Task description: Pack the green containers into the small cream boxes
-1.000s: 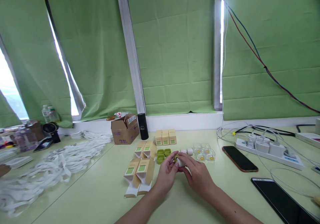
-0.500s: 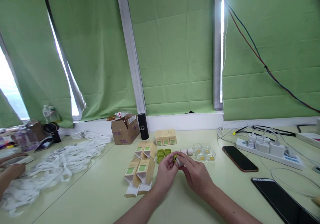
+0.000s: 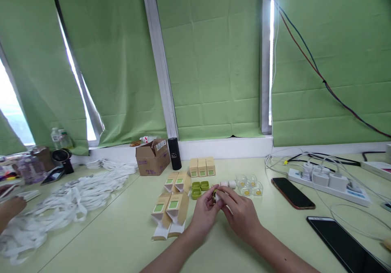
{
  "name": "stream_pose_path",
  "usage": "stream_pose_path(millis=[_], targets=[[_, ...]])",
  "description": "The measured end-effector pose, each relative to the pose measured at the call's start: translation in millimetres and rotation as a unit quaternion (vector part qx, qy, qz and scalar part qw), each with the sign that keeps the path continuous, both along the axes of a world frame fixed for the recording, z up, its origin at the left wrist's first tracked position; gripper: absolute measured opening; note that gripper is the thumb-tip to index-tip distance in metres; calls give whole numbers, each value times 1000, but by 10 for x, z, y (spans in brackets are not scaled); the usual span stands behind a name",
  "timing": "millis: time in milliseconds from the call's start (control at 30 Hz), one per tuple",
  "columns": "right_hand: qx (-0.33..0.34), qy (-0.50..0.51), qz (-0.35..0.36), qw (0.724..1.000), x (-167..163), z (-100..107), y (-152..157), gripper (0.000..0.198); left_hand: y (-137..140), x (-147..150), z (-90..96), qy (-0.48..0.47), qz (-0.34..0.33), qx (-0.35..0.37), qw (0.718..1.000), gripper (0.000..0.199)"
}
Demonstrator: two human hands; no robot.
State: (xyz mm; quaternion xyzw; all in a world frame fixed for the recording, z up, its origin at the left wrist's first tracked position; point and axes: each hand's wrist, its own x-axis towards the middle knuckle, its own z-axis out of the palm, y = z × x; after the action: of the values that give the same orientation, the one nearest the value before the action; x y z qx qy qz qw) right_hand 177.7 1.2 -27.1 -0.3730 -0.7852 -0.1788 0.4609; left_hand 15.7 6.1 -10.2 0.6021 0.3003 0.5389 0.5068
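Observation:
Close together above the table, my left hand (image 3: 205,212) and my right hand (image 3: 240,212) meet at the fingertips. My left fingers are closed on a small green cup (image 3: 214,195). Pinched in my right fingers is a small white cylinder (image 3: 217,198), held against the cup and mostly hidden. Several green square cups (image 3: 196,193) stand just beyond my left hand. Behind my right hand lie more white cylinders (image 3: 232,184). Clear cups with yellow centres (image 3: 246,191) are to their right.
Cream boxes with open flaps (image 3: 178,206) lie left of my hands; upright cream boxes (image 3: 202,168) stand behind. A cardboard box (image 3: 152,159) and black bottle (image 3: 174,154) are farther back. Phones (image 3: 293,193) and a power strip (image 3: 330,185) lie right. Another person's hand (image 3: 14,208) is by white straps (image 3: 70,199).
My fingers have turned the green cup slightly and drawn in around it and the white cylinder. At far left, the other person's hand has shifted left.

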Motion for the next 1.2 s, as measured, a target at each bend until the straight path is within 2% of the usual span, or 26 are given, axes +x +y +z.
stream_pose_path(millis=[367,533,667,767,1033,1100,1200], targets=[[2,7,12,1000,-25,-12,17,41,-67,2,101,31,13,21,999,60],[0,17,33,999,-6,-25,24,42,-47,4,69,29,12,11,999,63],[-53,47,83,994,7,14,-5,54,-1,3,17,-5,8,-2,1000,68],[-102,93,119,983,0,22,-4,59,26,-1,5,-23,9,-17,1000,73],[-164,187,155,956,-25,-7,17,49,-9,-11,53,-21,7,-31,999,78],[-198,228,162,940,-34,21,-1,45,-25,-24,63,-17,19,-35,999,76],[-257,313,171,898,-48,69,-12,40,-30,-49,72,6,50,-29,998,73]])
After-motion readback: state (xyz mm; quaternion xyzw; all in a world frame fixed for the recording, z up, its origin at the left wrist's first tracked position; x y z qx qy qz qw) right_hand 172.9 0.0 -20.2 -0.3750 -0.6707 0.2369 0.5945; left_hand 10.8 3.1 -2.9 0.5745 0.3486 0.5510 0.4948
